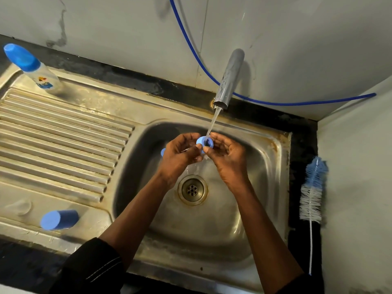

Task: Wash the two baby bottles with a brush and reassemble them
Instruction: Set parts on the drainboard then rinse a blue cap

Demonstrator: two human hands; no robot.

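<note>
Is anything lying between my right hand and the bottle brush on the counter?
Nothing visible does. The right hand is over the basin; the brush lies on the dark counter right of the sink, with only the bare sink rim between them.

Both forearms reach forward and converge, wrists level, dark sleeves pushed back near the elbows. The left hand (180,154) curls palm-inward, its thumb and fingertips pinching toward the right hand (226,154), which mirrors it with fingers cupped and thumb forward. The fingertips of the two hands nearly meet, possibly touching; the blur there hides it.
</note>
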